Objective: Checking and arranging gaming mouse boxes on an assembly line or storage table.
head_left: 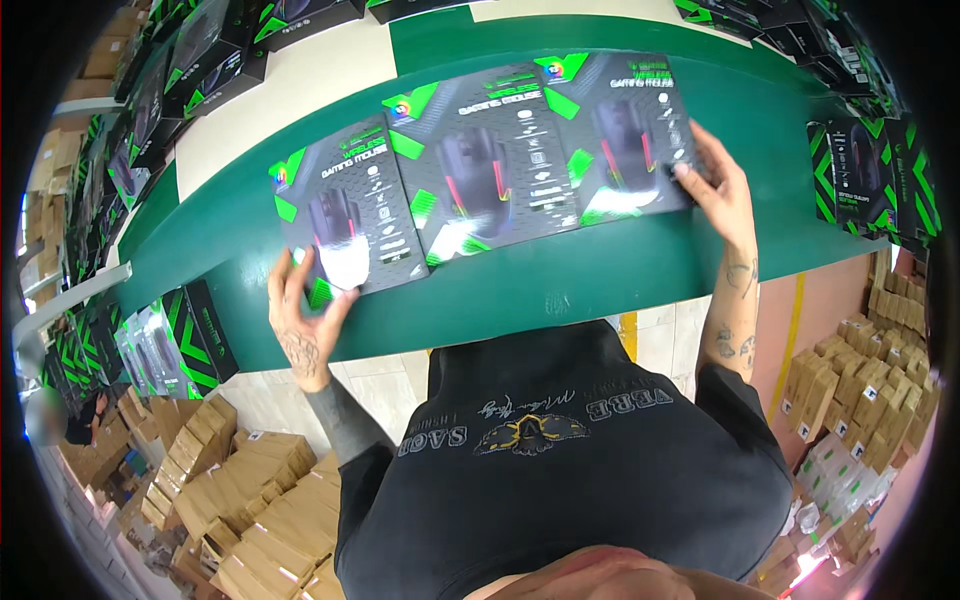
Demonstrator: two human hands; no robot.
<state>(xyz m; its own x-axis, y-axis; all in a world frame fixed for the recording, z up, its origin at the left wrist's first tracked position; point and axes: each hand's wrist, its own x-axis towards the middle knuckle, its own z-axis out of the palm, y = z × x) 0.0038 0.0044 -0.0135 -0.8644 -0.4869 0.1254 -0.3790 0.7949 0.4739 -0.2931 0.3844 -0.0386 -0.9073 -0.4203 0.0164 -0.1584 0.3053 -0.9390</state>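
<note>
Three black-and-green computer mouse boxes lie side by side in a slightly slanted row on the green tabletop, each with a mouse pictured on its face. My left hand [304,322] grips the lower left corner of the left mouse box [390,220], fingers along its side and thumb at its near edge. The middle mouse box [525,150] touches both neighbours, and neither hand is on it. At the far end of the row, my right hand [722,188] holds the right edge of the right mouse box [665,130], thumb on its front.
Similar boxes stand stacked along the far left [205,50], at the table's left end [180,345] and at its right end [870,180]. The green table [480,300] curves around me. Brown cartons [240,480] are piled on the floor at left, with more cartons [850,380] at right.
</note>
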